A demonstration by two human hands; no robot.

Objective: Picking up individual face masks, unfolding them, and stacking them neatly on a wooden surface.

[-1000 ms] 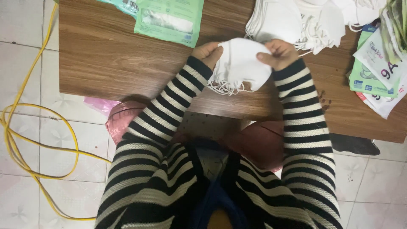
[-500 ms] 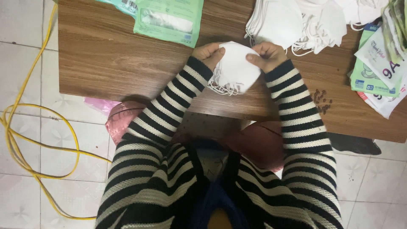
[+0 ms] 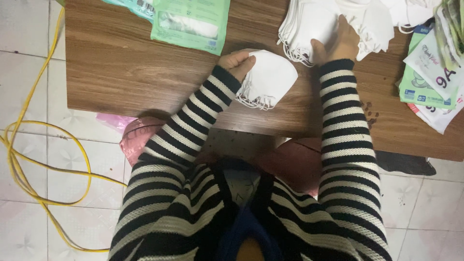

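My left hand [image 3: 237,62] grips a small stack of folded white face masks [image 3: 268,79] over the wooden table [image 3: 125,72], their ear loops hanging at the lower edge. Up at the table's far right, my right hand [image 3: 336,43] rests on a large pile of white masks [image 3: 309,24], fingers spread over the top of it and nothing lifted. Both arms wear black-and-white striped sleeves.
Green and white flat packets [image 3: 193,21] lie at the table's far left-centre. More green packets and printed sheets [image 3: 430,72] are stacked at the right edge. A yellow cable [image 3: 43,159] loops over the tiled floor at left. A pink stool [image 3: 137,137] shows under the table edge.
My right hand let go of the held mask stack and moved up and right onto the big pile. The left hand alone keeps the stack.
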